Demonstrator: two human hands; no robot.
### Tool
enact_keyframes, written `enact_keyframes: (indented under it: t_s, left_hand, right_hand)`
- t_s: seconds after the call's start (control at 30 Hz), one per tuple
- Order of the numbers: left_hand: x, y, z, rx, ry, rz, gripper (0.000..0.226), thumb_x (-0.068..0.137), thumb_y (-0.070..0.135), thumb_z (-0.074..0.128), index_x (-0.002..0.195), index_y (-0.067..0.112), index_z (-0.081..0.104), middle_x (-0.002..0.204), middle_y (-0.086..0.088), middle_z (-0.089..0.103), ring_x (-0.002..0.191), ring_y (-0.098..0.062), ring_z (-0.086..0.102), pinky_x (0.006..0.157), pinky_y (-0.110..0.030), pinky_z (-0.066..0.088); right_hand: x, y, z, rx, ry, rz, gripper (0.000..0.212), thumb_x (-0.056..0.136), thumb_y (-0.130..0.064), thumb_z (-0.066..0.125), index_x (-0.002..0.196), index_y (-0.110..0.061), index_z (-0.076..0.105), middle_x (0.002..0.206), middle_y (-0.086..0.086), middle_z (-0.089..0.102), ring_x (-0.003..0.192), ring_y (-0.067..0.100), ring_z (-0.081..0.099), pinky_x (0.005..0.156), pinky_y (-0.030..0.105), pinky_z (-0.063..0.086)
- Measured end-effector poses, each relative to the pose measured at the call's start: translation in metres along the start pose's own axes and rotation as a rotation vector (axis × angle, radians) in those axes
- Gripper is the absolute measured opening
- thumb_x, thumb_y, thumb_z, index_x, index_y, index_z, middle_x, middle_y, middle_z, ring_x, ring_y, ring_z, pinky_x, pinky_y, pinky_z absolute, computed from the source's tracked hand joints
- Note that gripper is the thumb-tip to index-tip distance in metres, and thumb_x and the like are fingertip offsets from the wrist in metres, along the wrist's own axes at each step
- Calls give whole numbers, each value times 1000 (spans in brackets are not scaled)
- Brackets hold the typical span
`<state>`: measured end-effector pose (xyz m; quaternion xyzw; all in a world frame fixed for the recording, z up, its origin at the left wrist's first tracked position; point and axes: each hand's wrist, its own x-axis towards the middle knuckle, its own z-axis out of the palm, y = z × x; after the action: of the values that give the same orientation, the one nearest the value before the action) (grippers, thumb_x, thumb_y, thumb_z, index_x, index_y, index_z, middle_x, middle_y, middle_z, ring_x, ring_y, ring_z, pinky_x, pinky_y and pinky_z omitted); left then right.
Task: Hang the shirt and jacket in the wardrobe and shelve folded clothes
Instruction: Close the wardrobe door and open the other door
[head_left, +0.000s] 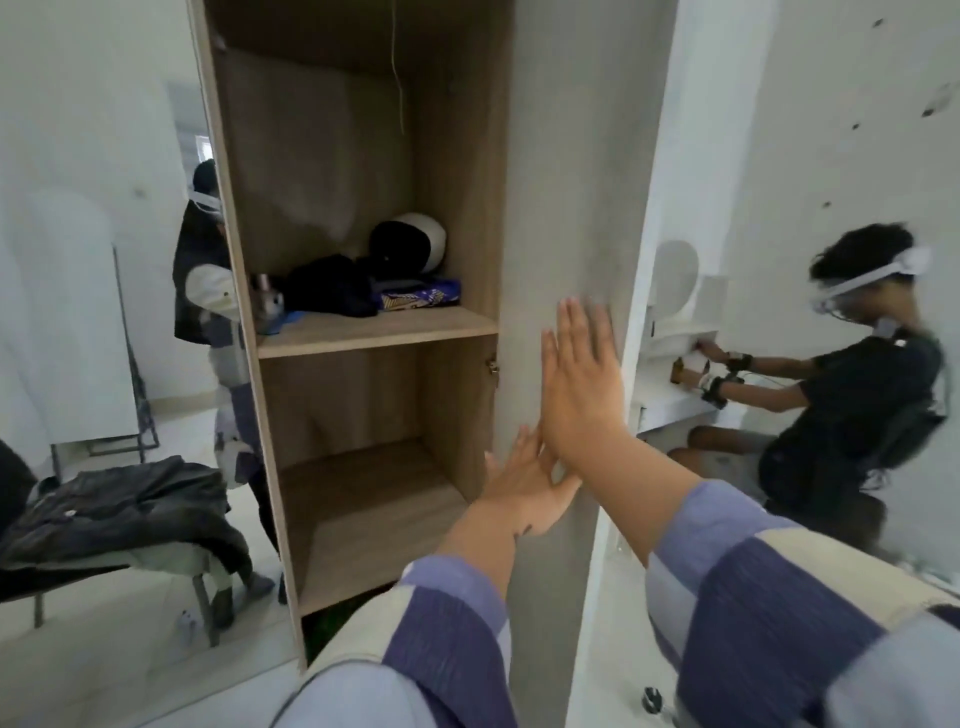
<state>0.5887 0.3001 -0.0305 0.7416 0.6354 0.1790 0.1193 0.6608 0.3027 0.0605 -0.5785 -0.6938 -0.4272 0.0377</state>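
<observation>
both palms flat against the pale grey swung-open wardrobe door (566, 208), fingers spread, holding nothing: right hand (582, 384) higher, left hand (524, 488) lower, touching at the thumb side. tall light-wood wardrobe (363, 332) open just left of the hands. dark crumpled leather jacket (124, 504) draped over a grey metal stand (202, 592) far left, well apart from both hands.
</observation>
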Motion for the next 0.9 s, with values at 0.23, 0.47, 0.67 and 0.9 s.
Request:
enact_keyframes:
  t_s: [0.23,0.47,0.67,0.9]
  left_hand:
    - [55,76,39,-10,-87,96,89,89,66,35,148,26,-18,157,7,-22,145,-14,-18,115,-56,-5]
    - [122,125,63,44,-118,207,93,87,55,52,150,30,-12,157,11,-19,146,-16,-12,113,-60,4]
    - [142,135,93,50,-210,207,99,86,47,58,149,29,-16,155,11,-25,146,-18,-12,114,-60,8]
    - [127,108,74,186,-183,173,94,88,37,54,150,23,-15,153,11,-30,146,-13,-13,113,-59,7]
  right_hand:
    - [-11,76,68,56,-128,122,80,96,-49,28,149,0,-7,156,22,-18,144,36,-21,111,56,-16]
    - [11,132,135,238,-265,126,75,98,-37,37,150,0,-4,157,20,-15,145,34,-17,119,50,-2]
    - [10,144,170,210,-242,58,78,98,-38,35,148,1,-11,155,19,-23,143,33,-23,120,48,0]
    - [3,140,162,244,-204,68,68,97,-28,32,151,-3,-2,155,20,-22,143,33,-23,119,49,0]
